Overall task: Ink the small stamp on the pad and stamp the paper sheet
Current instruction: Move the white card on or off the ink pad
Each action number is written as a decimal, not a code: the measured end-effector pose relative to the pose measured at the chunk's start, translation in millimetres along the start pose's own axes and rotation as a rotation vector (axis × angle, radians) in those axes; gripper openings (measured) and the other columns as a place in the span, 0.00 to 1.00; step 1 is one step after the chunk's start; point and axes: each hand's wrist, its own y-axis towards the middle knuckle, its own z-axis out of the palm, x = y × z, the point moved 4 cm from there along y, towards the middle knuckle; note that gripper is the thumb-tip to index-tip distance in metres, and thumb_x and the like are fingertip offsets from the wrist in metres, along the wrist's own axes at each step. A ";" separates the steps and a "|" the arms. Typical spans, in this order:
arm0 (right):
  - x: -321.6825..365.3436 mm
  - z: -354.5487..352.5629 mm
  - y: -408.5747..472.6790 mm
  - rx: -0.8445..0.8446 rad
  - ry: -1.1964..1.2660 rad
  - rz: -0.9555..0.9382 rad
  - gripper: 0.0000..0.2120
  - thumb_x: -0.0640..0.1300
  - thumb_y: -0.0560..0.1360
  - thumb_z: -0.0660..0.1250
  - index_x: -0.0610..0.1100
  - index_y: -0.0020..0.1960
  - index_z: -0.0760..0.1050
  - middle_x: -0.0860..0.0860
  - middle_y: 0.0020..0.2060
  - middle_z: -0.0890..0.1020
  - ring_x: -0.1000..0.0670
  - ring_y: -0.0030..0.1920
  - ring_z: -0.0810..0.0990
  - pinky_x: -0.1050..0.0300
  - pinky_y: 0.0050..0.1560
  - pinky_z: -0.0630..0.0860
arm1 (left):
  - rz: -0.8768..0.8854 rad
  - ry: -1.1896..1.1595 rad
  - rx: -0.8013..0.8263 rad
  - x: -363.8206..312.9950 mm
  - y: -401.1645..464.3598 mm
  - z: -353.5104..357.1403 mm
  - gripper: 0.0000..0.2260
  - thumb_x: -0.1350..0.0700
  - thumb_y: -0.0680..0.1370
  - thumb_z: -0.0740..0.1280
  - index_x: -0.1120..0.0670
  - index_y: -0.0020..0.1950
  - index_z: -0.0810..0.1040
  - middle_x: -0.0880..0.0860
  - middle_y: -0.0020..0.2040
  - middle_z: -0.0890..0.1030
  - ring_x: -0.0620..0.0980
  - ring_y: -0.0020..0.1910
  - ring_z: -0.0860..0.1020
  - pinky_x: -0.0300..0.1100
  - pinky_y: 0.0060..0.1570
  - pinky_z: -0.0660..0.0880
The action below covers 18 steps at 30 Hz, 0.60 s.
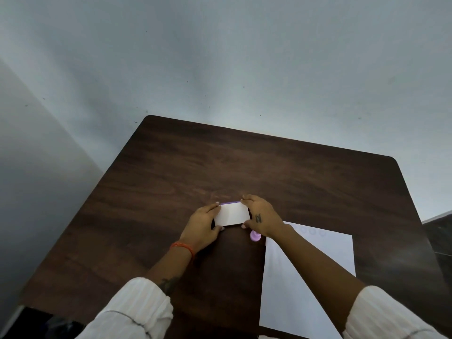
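A small white ink pad case (232, 214) with a purple far edge lies on the dark wooden table (244, 162). My left hand (203, 226) grips its left end and my right hand (263, 217) grips its right end, fingers over the far edge and thumbs at the near edge. I cannot tell whether the lid is lifted. A small purple stamp (255, 236) stands on the table just below my right hand, apart from it. The white paper sheet (322, 255) lies to the right, partly under my right forearm, with faint round stamp marks (313, 231) near its top edge.
The table stands against a pale grey wall (220, 57). Its far edge runs at the top, its left edge slopes down to the lower left. A dark object (437, 231) sits beyond the table's right edge.
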 end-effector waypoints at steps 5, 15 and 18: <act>1.0 -0.9 0.9 0.013 0.005 0.003 0.35 0.41 0.68 0.73 0.41 0.71 0.61 0.44 0.72 0.66 0.45 0.71 0.63 0.53 0.71 0.60 | 0.001 -0.003 -0.012 -1.5 1.0 -1.8 0.29 0.54 0.73 0.69 0.55 0.71 0.62 0.53 0.73 0.65 0.51 0.71 0.62 0.43 0.70 0.58; 3.2 -5.4 -3.6 0.010 0.011 -0.030 0.32 0.40 0.70 0.71 0.40 0.71 0.62 0.44 0.72 0.67 0.44 0.71 0.64 0.51 0.72 0.62 | -0.029 -0.013 0.067 -3.1 4.8 -2.8 0.29 0.55 0.74 0.68 0.53 0.72 0.59 0.52 0.74 0.61 0.52 0.72 0.59 0.44 0.71 0.57; 2.6 -6.1 -5.1 0.004 0.010 -0.043 0.32 0.40 0.71 0.71 0.40 0.70 0.62 0.44 0.72 0.67 0.45 0.71 0.64 0.52 0.72 0.62 | -0.053 -0.019 0.081 -2.3 5.5 -2.5 0.30 0.55 0.74 0.68 0.52 0.72 0.58 0.52 0.75 0.60 0.52 0.73 0.59 0.45 0.72 0.56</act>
